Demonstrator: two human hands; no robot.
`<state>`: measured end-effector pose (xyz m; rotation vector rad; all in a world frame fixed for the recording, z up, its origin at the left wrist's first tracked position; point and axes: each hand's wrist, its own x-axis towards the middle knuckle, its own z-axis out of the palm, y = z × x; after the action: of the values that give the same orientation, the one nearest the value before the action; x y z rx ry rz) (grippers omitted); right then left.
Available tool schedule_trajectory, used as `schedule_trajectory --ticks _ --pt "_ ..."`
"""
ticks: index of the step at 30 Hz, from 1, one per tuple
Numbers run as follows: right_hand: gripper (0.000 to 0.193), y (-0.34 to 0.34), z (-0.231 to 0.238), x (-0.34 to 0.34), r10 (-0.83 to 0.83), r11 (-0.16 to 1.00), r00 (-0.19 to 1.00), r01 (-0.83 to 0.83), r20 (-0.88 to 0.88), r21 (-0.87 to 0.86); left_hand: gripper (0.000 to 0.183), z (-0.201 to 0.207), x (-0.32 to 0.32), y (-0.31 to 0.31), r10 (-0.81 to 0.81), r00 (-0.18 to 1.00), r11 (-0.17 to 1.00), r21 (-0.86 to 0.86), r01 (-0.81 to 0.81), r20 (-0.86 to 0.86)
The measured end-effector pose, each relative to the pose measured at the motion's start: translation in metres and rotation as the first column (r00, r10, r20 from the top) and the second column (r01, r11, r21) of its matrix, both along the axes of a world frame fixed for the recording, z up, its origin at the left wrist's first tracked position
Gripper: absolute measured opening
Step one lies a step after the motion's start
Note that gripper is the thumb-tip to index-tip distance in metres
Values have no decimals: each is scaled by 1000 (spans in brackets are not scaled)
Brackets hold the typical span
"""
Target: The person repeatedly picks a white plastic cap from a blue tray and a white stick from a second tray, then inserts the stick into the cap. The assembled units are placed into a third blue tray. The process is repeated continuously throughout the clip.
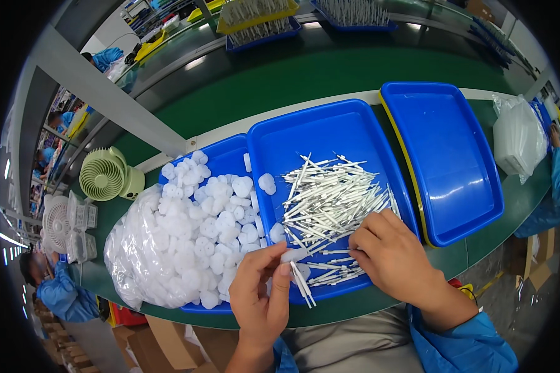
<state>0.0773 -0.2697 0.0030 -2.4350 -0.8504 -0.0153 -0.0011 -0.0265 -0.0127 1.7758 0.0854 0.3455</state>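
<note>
My left hand [261,292] is closed, its thumb and forefinger pinching a translucent white plastic disc [294,255]. A few thin white sticks [302,286] with narrow ends hang below its fingertips, against the thumb. My right hand [393,260] has its fingers curled and pressed together at the right side of a heap of similar white sticks [333,196]. Whatever those fingers hold is hidden. The heap lies in a blue plastic tray [311,124]. To its left, many white discs [221,211] spill from a clear plastic bag [140,248] over another blue tray [230,149].
Stacked blue and yellow trays [445,161] stand at the right, beside a white bagged bundle [519,140]. A green fan [109,174] and a white fan [56,221] are at the left. Beyond the bench runs a green conveyor belt [280,87]. Co-workers in blue sit farther off.
</note>
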Motion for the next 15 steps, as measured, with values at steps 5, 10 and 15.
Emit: schedule_trajectory --ticks 5,10,15 --pt "20 2 6 0 17 978 997 -1 -74 210 34 3 1 -4 -60 994 983 -180 44 -88" --pt "24 21 12 -7 133 876 977 -36 -168 481 34 7 2 -10 -158 976 959 -259 115 -152" --pt "27 23 6 -10 167 834 964 -26 -208 551 36 6 -2 -7 -187 969 948 -290 135 -160"
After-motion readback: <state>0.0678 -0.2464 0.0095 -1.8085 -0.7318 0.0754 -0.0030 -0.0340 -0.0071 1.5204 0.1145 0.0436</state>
